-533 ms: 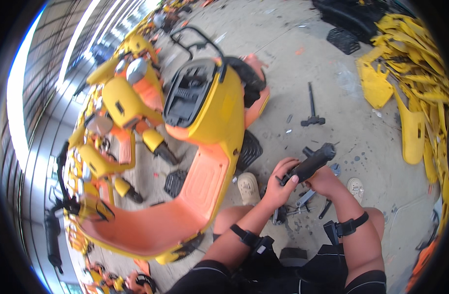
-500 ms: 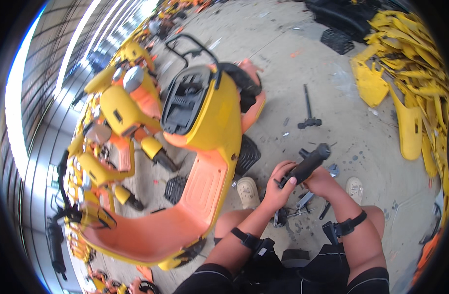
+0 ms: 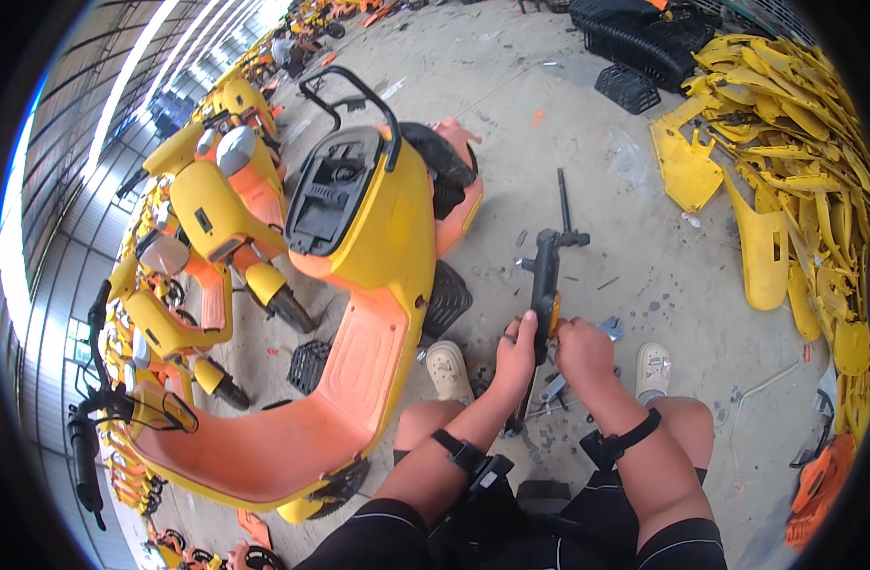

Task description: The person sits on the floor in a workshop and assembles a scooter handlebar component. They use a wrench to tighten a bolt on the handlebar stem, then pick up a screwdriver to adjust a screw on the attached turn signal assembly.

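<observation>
Upright in front of my knees is a long black metal tube part [image 3: 546, 271] with a short side peg near its upper end. My left hand [image 3: 516, 353] is closed round its lower half, thumb pointing up along it. On the other side, my right hand [image 3: 585, 359] is closed against the tube, beside a small yellow-orange piece [image 3: 555, 312]. What its fingers pinch is hidden. Behind the tube's top a hammer [image 3: 562, 198] lies on the floor. Below my hands several loose tools and a blue-grey wrench [image 3: 610, 329] lie on the concrete, partly covered.
At my left stands a yellow and orange scooter [image 3: 411, 228] without its seat, with more scooters [image 3: 205, 211] behind it. Yellow body panels [image 3: 786, 190] are heaped at the right. Black baskets [image 3: 628, 87] lie at the back. My shoes [image 3: 448, 370] flank the tools.
The black tube part has swung from leaning away to the right to nearly upright. My right hand has come round to its right side, where a yellow-orange piece now shows.
</observation>
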`<state>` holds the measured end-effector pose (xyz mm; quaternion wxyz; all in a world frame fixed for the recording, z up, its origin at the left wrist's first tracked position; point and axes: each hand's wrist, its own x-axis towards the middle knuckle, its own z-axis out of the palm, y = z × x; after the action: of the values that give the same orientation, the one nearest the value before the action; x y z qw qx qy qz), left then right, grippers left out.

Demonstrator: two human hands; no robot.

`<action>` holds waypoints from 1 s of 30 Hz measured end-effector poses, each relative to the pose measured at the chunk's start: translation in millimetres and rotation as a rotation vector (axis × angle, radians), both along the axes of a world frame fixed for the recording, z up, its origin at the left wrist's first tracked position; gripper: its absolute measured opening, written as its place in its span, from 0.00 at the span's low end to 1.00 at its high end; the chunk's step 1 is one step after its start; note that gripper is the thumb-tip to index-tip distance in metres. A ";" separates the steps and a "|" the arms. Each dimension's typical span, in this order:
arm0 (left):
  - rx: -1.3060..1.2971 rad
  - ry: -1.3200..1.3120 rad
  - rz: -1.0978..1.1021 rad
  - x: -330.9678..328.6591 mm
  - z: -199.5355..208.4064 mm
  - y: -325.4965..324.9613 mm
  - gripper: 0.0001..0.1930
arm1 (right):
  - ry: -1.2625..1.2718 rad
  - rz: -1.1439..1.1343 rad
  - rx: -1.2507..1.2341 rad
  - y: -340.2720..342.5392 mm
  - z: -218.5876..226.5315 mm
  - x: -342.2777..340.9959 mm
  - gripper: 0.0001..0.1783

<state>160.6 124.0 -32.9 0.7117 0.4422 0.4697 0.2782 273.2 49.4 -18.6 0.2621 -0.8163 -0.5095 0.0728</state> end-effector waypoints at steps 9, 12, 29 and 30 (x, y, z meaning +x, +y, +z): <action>0.122 -0.096 0.022 -9.1 -6.4 -3.0 0.24 | 0.191 -0.047 -0.019 0.0 7.5 -7.7 0.06; 0.172 -0.080 -0.018 -15.2 -6.5 -2.6 0.23 | 0.242 -0.039 -0.044 -1.1 11.8 -10.6 0.06; 0.192 -0.095 -0.062 -31.8 0.7 -12.1 0.21 | 0.755 -0.029 0.014 -14.4 -10.2 -10.5 0.12; 0.150 -0.094 -0.054 -30.0 2.7 -12.7 0.21 | 0.509 0.011 0.091 -14.8 -12.9 -13.0 0.12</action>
<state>130.6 111.2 -30.2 0.7051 0.4930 0.4016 0.3139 260.1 34.6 -31.4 0.4181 -0.7563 -0.4342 0.2544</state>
